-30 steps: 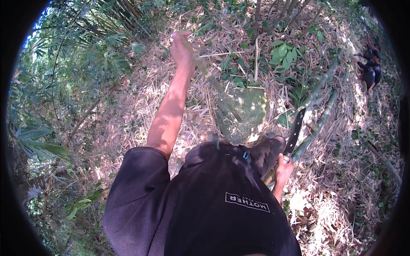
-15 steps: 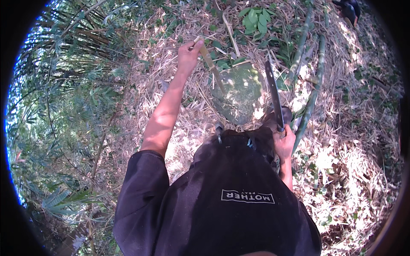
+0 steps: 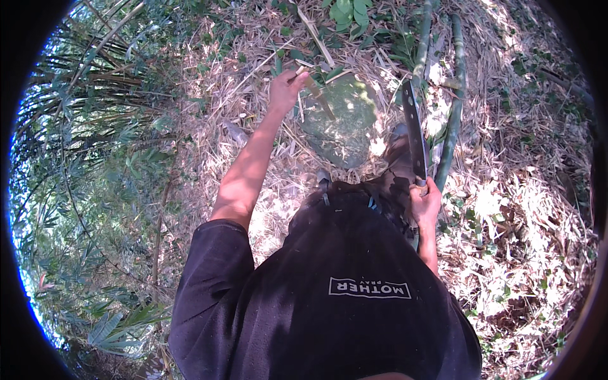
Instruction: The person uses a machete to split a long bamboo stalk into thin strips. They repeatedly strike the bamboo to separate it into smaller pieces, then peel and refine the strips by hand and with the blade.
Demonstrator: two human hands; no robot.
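My left hand (image 3: 286, 92) is stretched out ahead, its fingers closed round the upper end of a flat, yellowish split bamboo piece (image 3: 320, 100). The lower end of that piece slants down over a flat, greenish stone (image 3: 342, 130); whether the two touch I cannot tell. At my right side, my right hand (image 3: 425, 201) grips the handle of a machete (image 3: 415, 130). Its long dark blade has several holes and points away from me, to the right of the stone. The fingers of both hands are partly hidden.
Long green bamboo poles (image 3: 452, 126) lie to the right of the machete. Dry leaf litter (image 3: 506, 215) covers the ground around me. Dense green foliage (image 3: 95, 190) fills the left side, and a leafy plant (image 3: 347, 12) grows beyond the stone.
The machete's blade has turned to show more of its flat side. My left hand sits slightly lower and farther right, still holding the bamboo piece. The surroundings have shifted up and left in view.
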